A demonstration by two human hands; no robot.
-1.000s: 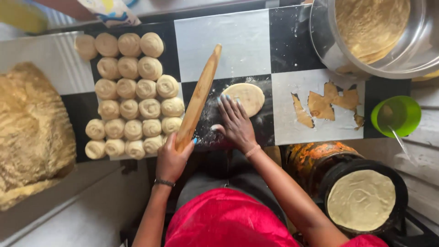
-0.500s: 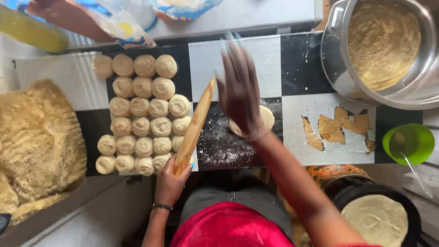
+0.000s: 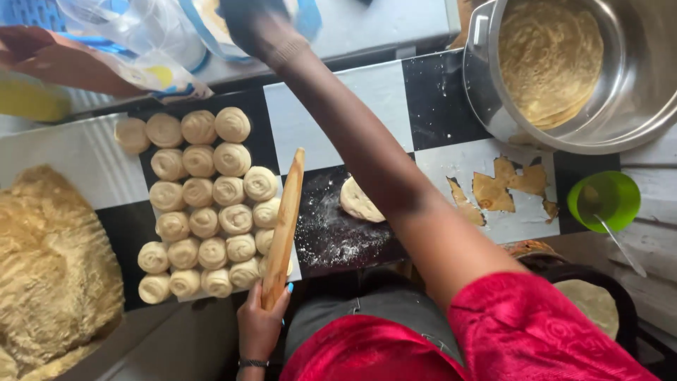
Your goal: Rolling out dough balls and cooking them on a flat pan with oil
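My left hand (image 3: 259,326) grips the near end of a wooden rolling pin (image 3: 284,224), which lies slanted on the black-and-white checked board (image 3: 331,113). To the pin's right, a small flattened dough disc (image 3: 358,202) rests on a floured black square. A block of several coiled dough balls (image 3: 204,204) sits to the pin's left. My right arm stretches across the board to the far edge. There my right hand (image 3: 245,20) is at the mouth of a plastic bag (image 3: 204,25). The hand is dark and blurred, and its fingers are hidden.
A steel pot (image 3: 635,92) of cooked flatbreads stands at the far right. Torn bread scraps (image 3: 504,185) lie near a green cup (image 3: 605,199) with a spoon. A flatbread cooks in a pan (image 3: 594,302). A flatbread pile (image 3: 49,275) lies left. Another person's arm (image 3: 63,63) is at the top left.
My right hand left the dough disc and reached forward over the board to the bag at the far edge. My left hand kept hold of the rolling pin.
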